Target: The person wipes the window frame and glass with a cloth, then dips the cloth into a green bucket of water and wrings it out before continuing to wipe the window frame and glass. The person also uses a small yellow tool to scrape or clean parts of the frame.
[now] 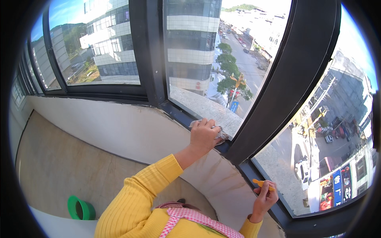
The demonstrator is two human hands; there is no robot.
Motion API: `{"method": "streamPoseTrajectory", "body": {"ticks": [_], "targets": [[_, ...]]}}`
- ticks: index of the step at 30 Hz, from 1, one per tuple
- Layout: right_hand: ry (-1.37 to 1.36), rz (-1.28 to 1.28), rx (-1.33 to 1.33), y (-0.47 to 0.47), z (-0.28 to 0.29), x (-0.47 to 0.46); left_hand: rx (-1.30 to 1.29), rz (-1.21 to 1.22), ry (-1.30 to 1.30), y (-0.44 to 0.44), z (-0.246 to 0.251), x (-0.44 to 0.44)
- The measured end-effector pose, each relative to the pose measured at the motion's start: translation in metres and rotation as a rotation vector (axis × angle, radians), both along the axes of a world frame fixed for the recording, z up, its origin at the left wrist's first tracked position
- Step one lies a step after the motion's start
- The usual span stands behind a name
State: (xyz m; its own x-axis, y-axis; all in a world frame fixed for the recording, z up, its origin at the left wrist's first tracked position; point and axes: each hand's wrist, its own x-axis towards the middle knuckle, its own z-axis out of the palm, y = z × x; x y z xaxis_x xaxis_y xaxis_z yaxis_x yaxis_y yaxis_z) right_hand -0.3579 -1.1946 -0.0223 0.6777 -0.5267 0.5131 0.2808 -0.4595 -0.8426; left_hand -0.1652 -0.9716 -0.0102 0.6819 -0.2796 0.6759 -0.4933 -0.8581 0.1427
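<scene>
My left hand (204, 134) grips a crumpled whitish rag (219, 136), perhaps a wipe, stained grey and brown. It rests against the dark lower rail of the middle window frame (181, 116). Part of the rag pokes out on both sides of my fingers. Lower right, my right hand (265, 196) pinches a small orange-yellow plastic tool (263, 185) with a rounded end; its exact kind is hard to tell. That hand is in front of the sill rail (275, 202) of the right-hand window. Both sleeves are yellow knit.
A wide dark mullion (285, 71) stands between the two nearest panes. Below the frames runs a low white wall (125, 125) with brown streaks and rough edges. A green bucket (87, 210) is on the tan floor (74, 154) at lower left. A street (247, 62) lies far below outside.
</scene>
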Motion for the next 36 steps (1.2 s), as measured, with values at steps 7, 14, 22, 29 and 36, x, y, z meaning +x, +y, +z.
{"method": "streamPoseTrajectory", "body": {"ticks": [7,14,22,29,36], "targets": [[0.036,-0.051,-0.005,-0.003,-0.001,-0.001,-0.037,0.033,0.051,0.052,0.0,0.029],[0.021,-0.114,-0.012,0.003,-0.005,0.005,-0.01,0.195,0.086,0.131,0.004,0.072],[0.043,-0.193,-0.082,0.004,-0.009,0.008,0.065,0.233,-0.18,0.162,-0.003,0.094],[0.065,-0.219,-0.13,0.002,-0.011,0.009,0.173,0.217,-0.354,0.175,-0.012,0.106],[0.032,-0.246,-0.194,0.008,-0.012,0.009,0.237,0.263,-0.264,0.173,-0.017,0.107]]}}
